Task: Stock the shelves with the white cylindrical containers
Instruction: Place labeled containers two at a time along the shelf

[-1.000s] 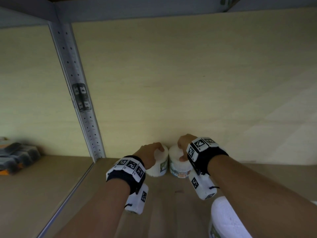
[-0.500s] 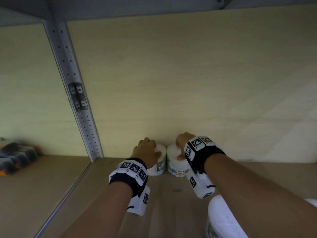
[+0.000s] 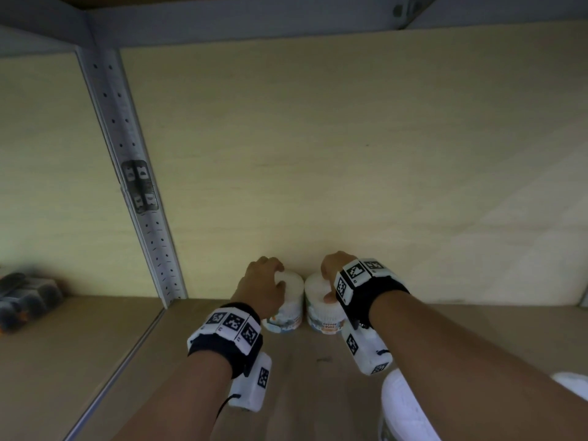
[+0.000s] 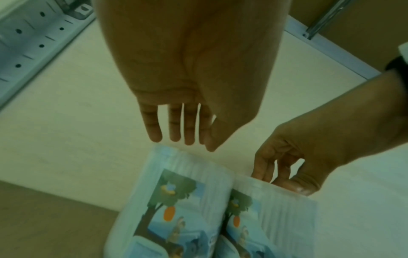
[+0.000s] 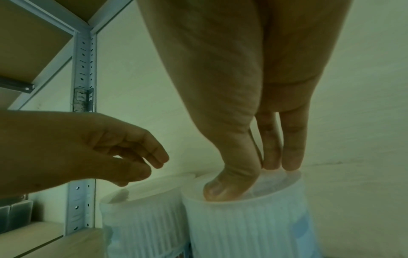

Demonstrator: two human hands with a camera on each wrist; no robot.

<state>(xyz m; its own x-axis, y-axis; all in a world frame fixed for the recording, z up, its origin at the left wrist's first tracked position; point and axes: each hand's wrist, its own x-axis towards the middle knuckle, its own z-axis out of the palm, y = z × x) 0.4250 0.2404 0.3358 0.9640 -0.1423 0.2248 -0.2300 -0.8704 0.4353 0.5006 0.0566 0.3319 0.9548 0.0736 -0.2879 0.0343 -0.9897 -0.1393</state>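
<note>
Two white cylindrical containers stand side by side at the back of the shelf, against the wall: the left container (image 3: 288,302) (image 4: 176,200) (image 5: 143,218) and the right container (image 3: 321,313) (image 4: 264,218) (image 5: 243,227). My left hand (image 3: 264,281) (image 4: 176,134) hovers just above the left one's lid, fingers relaxed and holding nothing. My right hand (image 3: 331,275) (image 5: 260,174) rests its thumb on the right container's lid, with straight fingertips (image 5: 291,164) at the lid's far rim.
A third white container (image 3: 404,409) stands near the shelf's front under my right forearm, and another white shape (image 3: 572,381) shows at the right edge. A perforated metal upright (image 3: 133,186) divides the bays. Dark packs (image 3: 28,294) lie in the left bay.
My left hand has let go of the left container and lifted a little above it. Both containers now sit closer to the back wall. My right hand stays on its lid.
</note>
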